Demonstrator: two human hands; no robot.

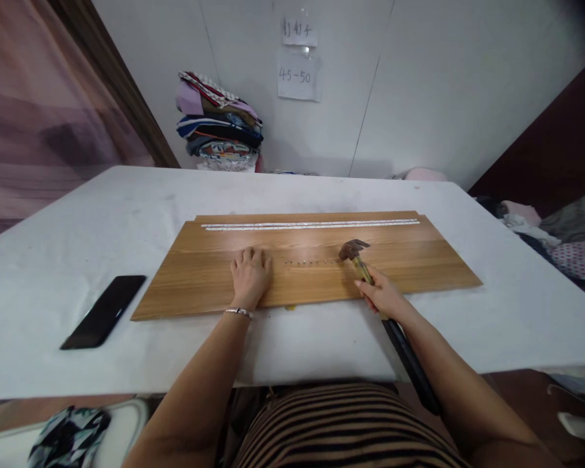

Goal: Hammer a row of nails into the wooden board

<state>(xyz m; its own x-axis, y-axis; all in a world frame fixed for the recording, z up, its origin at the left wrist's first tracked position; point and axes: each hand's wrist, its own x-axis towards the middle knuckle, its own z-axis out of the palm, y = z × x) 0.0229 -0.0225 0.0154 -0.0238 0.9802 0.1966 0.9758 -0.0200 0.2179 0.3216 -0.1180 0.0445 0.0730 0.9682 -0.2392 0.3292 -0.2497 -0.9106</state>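
Note:
A brown wood-grain board [190, 273] lies flat on the table in front of me. My left hand [250, 276] rests palm down on it, left of the middle, with the fingers stretched forward. Gripped in my right hand [383, 294] is a claw hammer [355, 249], held by the upper part of its handle. Its rusty head is over the right half of the board; I cannot tell if it touches. A short row of small nails [305, 262] runs across the board between my left hand and the hammer head. Two white strips [307, 225] with markings lie along the far side.
A black phone [104, 312] lies left of the board on the white-covered table [302, 344]. Folded clothes [219, 123] are stacked by the back wall, below and left of paper signs [299, 77]. A pink curtain [53, 117] hangs at left, and more cloth [575, 260] is piled at right.

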